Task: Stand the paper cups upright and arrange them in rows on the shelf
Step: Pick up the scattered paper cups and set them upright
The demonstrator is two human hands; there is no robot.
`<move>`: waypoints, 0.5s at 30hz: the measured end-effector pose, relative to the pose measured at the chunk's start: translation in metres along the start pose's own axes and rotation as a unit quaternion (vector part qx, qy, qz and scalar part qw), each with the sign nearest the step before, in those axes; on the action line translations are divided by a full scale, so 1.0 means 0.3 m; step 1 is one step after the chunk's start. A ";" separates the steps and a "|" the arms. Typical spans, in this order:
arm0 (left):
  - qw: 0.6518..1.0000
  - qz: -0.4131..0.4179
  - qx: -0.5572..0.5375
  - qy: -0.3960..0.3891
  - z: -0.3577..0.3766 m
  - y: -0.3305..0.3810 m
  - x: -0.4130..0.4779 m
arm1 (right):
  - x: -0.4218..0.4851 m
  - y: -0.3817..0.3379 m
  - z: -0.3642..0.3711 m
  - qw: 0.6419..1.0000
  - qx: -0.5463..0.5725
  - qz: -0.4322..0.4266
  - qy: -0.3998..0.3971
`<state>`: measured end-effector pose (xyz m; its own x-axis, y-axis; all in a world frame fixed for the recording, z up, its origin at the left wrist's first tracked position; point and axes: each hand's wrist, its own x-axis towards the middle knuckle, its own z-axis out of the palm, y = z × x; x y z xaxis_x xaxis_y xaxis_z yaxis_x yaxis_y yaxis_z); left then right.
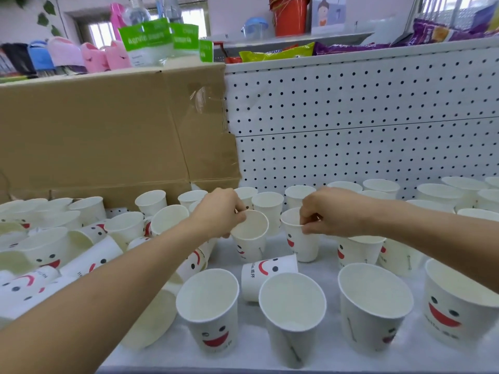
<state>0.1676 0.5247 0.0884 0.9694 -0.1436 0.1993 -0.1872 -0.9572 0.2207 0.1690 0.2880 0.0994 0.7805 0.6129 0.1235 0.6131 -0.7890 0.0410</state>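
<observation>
White paper cups with red smiley faces cover the white shelf (318, 263). My left hand (216, 211) pinches the far rim of an upright cup (249, 238) at mid-shelf. Beside it, my right hand (329, 213) pinches the rim of a second upright cup (299, 241). One cup (268, 273) lies on its side just in front of these two. Several upright cups stand along the front edge, among them one (208, 306) at the left and one (375, 306) at the right. A jumbled heap of toppled cups (51, 255) fills the left side.
A brown cardboard sheet (108, 130) leans against the back on the left. White pegboard (364, 130) forms the back wall on the right, with upright cups in rows (437, 195) below it. Snack bags and bottles sit on the ledge above.
</observation>
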 end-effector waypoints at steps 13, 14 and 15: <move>0.983 0.046 -0.177 -0.010 -0.148 -0.092 -0.273 | -0.075 -0.060 -0.049 0.989 0.052 -0.134 -0.031; 0.981 0.040 -0.191 -0.016 -0.158 -0.117 -0.316 | -0.067 -0.075 -0.036 0.987 0.002 -0.154 -0.034; 0.982 0.032 -0.184 -0.017 -0.163 -0.142 -0.354 | -0.058 -0.089 -0.025 0.982 -0.052 -0.176 -0.034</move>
<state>0.0648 0.5932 0.1045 0.9575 -0.2146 0.1925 -0.2860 -0.7912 0.5406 0.1380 0.2981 0.1036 0.5302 0.8477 0.0179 0.8338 -0.5251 0.1704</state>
